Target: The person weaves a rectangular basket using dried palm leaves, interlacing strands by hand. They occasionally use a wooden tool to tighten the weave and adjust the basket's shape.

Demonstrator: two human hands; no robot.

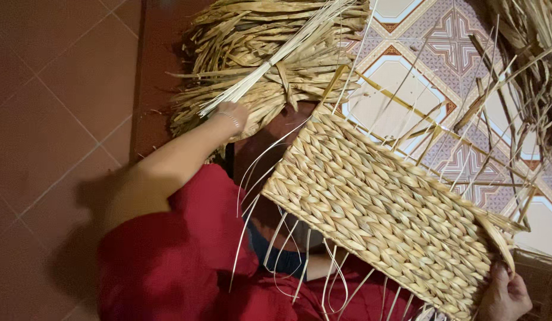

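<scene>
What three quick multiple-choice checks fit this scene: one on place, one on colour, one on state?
1. Where is the left hand?
A. in the bundle of dried rushes
B. flat on the floor tiles
C. on a table
2. What colour is the sleeve?
A. blue
B. red
C. white
3. What state is the woven basket in?
A. neatly trimmed
B. loose strands sticking out
C. painted

Answers: A, the hand reaches into the rushes. B, the cloth is plainly red. B, strands trail from the edges, while the right hand grips one end.
</scene>
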